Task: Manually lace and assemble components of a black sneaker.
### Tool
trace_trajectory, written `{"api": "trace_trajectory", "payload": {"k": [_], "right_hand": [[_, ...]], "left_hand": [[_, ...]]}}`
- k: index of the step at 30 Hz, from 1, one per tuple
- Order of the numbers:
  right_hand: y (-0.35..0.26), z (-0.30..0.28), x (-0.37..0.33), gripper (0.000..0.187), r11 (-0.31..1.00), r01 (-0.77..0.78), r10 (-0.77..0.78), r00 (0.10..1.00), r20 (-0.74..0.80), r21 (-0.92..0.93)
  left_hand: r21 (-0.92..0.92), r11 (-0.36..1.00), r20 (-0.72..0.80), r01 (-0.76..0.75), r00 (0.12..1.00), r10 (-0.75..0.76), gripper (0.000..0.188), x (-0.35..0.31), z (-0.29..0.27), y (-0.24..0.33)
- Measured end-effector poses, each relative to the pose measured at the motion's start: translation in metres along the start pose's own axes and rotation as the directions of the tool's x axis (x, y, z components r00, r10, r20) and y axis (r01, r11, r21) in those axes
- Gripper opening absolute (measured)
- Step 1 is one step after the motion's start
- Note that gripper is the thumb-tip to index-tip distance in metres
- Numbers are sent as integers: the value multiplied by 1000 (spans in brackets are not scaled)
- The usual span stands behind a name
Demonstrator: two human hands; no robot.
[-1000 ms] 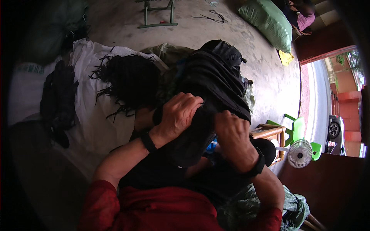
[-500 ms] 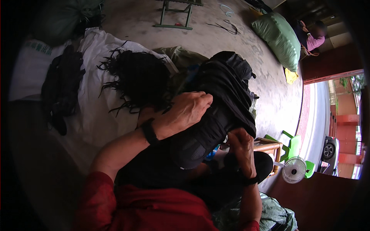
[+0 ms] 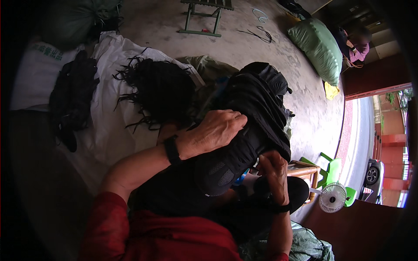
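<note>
Black padded fabric, with folds and a mesh patch, lies across my lap; I cannot tell what kind of article it is. My left hand rests over its near left side, fingers curled together at the tips as if pinching cloth. By its lower right edge is my right hand, fingers bent and closed on that edge. What sits between the fingertips of either hand is too small or hidden to make out. Beyond my left wrist, a heap of black straps or strips lies on a white sheet.
More black pieces lie on the left. A stuffed green sack and a seated person are at the far right. A folding stool stands ahead. At right are a wooden stool, green chair and small fan.
The whole view has shifted slightly. My left hand sits a little farther right along the black fabric; my right hand keeps nearly the same place and grip.
</note>
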State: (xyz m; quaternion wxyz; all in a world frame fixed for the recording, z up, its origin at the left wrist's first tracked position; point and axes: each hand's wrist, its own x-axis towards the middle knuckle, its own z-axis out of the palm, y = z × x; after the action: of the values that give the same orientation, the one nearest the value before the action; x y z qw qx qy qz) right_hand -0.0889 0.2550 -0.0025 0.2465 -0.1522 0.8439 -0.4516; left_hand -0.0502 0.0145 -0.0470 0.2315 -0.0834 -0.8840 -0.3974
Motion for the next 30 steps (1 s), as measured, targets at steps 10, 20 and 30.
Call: {"api": "trace_trajectory", "payload": {"k": [10,20,30], "right_hand": [[-9,-3,6,13,930,226,-243,970,-26,-290],[-18,-26,25,34,895,326,-279,942,188,-305],[-3,-18,25,21,727,593,-454,794,405,-347]], "left_hand": [[449,739,443,-502,843,304,2,29,-10,17],[-137,964,635,-227,727,261,4,63,-30,-15],[-201,934,800,-295,500,330,18,85,-28,-13]]}}
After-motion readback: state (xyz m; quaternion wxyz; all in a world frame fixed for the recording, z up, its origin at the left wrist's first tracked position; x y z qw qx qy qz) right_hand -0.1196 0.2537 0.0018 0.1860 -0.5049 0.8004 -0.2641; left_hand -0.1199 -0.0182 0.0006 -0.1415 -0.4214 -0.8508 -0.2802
